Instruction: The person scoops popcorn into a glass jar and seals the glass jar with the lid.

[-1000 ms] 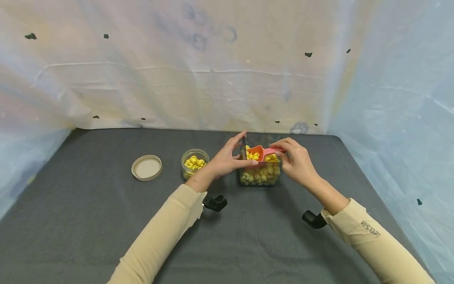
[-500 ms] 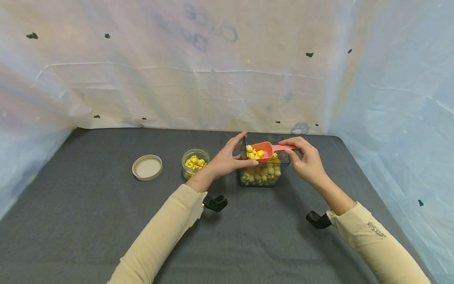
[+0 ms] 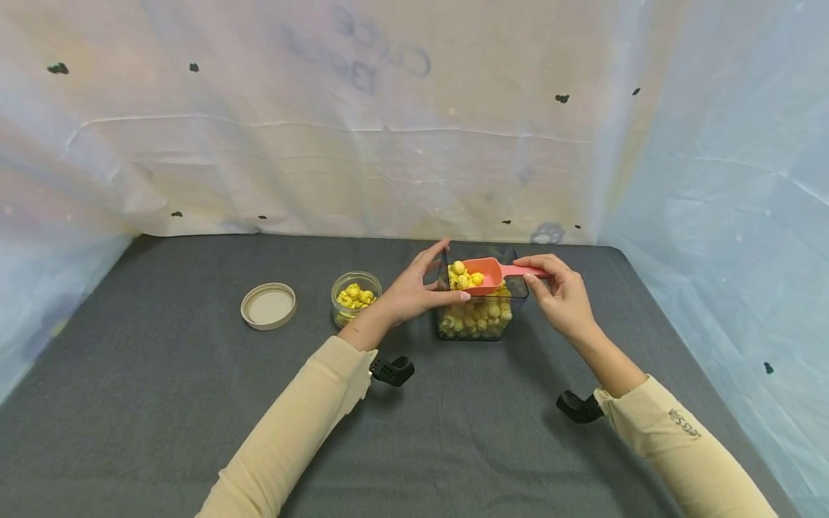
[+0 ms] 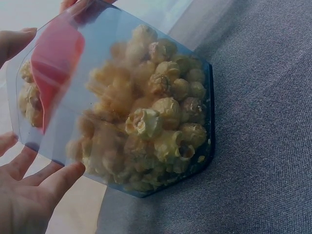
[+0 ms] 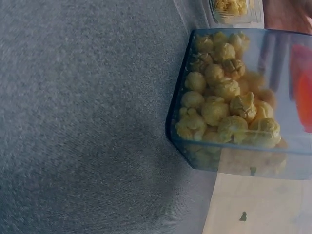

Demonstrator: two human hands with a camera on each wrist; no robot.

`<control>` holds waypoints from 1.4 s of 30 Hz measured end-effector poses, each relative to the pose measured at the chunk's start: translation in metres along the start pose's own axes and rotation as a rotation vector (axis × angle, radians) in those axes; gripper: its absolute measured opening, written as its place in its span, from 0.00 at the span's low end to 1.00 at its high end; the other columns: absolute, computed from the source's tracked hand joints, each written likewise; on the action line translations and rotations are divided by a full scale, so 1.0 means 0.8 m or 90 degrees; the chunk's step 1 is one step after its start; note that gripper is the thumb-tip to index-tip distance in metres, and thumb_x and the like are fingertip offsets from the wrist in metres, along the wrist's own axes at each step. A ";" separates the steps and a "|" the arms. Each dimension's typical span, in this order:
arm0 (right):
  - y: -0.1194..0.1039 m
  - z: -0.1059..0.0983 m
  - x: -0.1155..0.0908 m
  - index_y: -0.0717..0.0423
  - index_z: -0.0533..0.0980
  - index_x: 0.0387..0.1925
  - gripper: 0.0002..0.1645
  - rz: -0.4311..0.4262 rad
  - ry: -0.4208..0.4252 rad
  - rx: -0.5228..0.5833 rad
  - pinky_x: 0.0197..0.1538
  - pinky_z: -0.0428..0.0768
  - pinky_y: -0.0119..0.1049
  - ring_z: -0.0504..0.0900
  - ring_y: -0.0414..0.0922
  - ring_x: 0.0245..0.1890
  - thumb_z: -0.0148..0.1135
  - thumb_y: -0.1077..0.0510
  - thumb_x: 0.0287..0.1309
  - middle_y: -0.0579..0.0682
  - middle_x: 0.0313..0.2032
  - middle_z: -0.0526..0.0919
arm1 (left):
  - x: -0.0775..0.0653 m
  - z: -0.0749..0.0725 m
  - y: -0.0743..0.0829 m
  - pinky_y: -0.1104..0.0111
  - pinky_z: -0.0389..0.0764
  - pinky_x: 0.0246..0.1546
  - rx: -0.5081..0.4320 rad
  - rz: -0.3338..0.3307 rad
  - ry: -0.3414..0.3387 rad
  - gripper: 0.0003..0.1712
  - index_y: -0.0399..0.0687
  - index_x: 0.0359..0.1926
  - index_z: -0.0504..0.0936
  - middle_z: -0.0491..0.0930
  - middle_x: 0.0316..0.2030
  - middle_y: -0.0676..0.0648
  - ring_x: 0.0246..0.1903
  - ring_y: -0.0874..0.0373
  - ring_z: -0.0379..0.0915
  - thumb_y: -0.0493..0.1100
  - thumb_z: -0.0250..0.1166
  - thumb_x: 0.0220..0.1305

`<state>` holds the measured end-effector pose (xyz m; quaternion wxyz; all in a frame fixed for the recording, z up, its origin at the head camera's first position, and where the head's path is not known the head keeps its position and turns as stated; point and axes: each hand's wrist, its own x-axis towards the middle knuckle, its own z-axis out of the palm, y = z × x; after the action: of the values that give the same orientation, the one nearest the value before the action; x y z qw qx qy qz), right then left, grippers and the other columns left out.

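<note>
Near the far edge of the dark grey cloth-covered table [image 3: 194,403], a coral-pink plastic scoop [image 3: 490,275] is held within the upper part of a clear, smoke-tinted square plastic box [image 4: 105,46]. The end of its slim handle is pinched by the right hand [image 3: 562,293], thumb against fingertips. A few pieces of yellow popcorn [image 3: 460,276] are carried in its bowl, and a gap is left between the bowl and the pale yellow heap of popcorn [image 3: 476,320] below, as is seen in both wrist views.

The scoop's long axis is laid roughly level, left to right: the handle is passed over the box's right rim, and the bowl is pointed away from the pinch, toward the left hand [image 3: 411,293]. By that hand the box is gripped at its left side, thumb along the near rim and fingers spread against the wall.

Just beyond the left wrist, a short round clear jar [image 3: 336,309], partly filled with yellow popcorn, is placed; it is nearer the left hand than the right. Farther left, a round beige-rimmed lid [image 3: 268,308] is laid flat.
</note>
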<state>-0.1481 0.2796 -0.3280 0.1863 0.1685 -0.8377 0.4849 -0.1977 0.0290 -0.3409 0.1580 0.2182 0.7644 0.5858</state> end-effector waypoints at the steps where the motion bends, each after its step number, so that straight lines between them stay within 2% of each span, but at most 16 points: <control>1: -0.001 0.000 -0.001 0.69 0.78 0.48 0.14 0.003 0.003 0.009 0.39 0.72 0.18 0.73 0.32 0.37 0.55 0.72 0.62 0.60 0.45 0.77 | 0.000 0.000 0.000 0.55 0.66 0.66 -0.001 0.001 0.000 0.54 0.71 0.74 0.48 0.45 0.74 0.52 0.73 0.50 0.48 0.49 0.73 0.54; 7: 0.001 0.001 -0.005 0.71 0.78 0.49 0.13 0.024 0.023 0.040 0.34 0.71 0.20 0.72 0.33 0.34 0.55 0.70 0.64 0.44 0.42 0.76 | -0.001 0.000 0.000 0.54 0.65 0.66 -0.010 0.007 0.001 0.54 0.70 0.75 0.48 0.45 0.74 0.52 0.73 0.47 0.47 0.48 0.72 0.55; 10: 0.002 0.001 -0.007 0.72 0.77 0.49 0.14 0.040 0.036 0.059 0.35 0.73 0.19 0.73 0.33 0.34 0.55 0.69 0.64 0.39 0.41 0.76 | -0.001 0.000 0.000 0.54 0.65 0.66 -0.017 0.006 0.000 0.54 0.70 0.75 0.48 0.46 0.74 0.52 0.73 0.48 0.46 0.48 0.72 0.55; 23: 0.001 0.004 -0.014 0.72 0.76 0.49 0.15 0.090 0.080 0.079 0.33 0.73 0.20 0.72 0.33 0.31 0.57 0.66 0.64 0.39 0.38 0.77 | -0.001 0.000 0.003 0.54 0.64 0.67 -0.023 -0.009 -0.006 0.55 0.70 0.75 0.47 0.44 0.74 0.51 0.73 0.48 0.46 0.49 0.72 0.55; 31: -0.003 0.005 -0.016 0.74 0.76 0.48 0.15 0.080 0.100 0.099 0.35 0.75 0.18 0.74 0.31 0.32 0.58 0.68 0.63 0.38 0.38 0.79 | -0.002 -0.002 0.008 0.57 0.62 0.68 0.028 -0.027 -0.010 0.56 0.68 0.75 0.45 0.44 0.75 0.52 0.73 0.52 0.48 0.51 0.72 0.55; 35: -0.003 0.005 -0.016 0.74 0.77 0.49 0.15 0.080 0.096 0.103 0.37 0.76 0.18 0.75 0.32 0.33 0.58 0.67 0.63 0.38 0.39 0.79 | -0.005 -0.005 0.011 0.56 0.62 0.68 0.064 -0.019 -0.009 0.56 0.65 0.76 0.45 0.45 0.75 0.50 0.72 0.52 0.49 0.52 0.71 0.55; 39: -0.006 0.005 -0.017 0.72 0.77 0.49 0.16 0.079 0.089 0.100 0.37 0.76 0.18 0.76 0.32 0.33 0.59 0.66 0.63 0.37 0.39 0.80 | -0.011 -0.008 0.013 0.52 0.63 0.67 0.129 -0.005 0.012 0.55 0.62 0.76 0.48 0.49 0.74 0.48 0.71 0.49 0.52 0.56 0.71 0.54; 42: -0.010 0.005 -0.017 0.71 0.78 0.49 0.15 0.078 0.092 0.100 0.36 0.76 0.19 0.76 0.33 0.33 0.59 0.66 0.63 0.37 0.39 0.80 | -0.015 -0.012 0.012 0.51 0.63 0.67 0.144 0.002 0.040 0.53 0.62 0.75 0.52 0.52 0.73 0.49 0.70 0.47 0.54 0.59 0.71 0.53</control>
<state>-0.1328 0.2741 -0.3306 0.2022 0.0956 -0.7905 0.5701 -0.1905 0.0171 -0.3294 0.1075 0.2178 0.8298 0.5025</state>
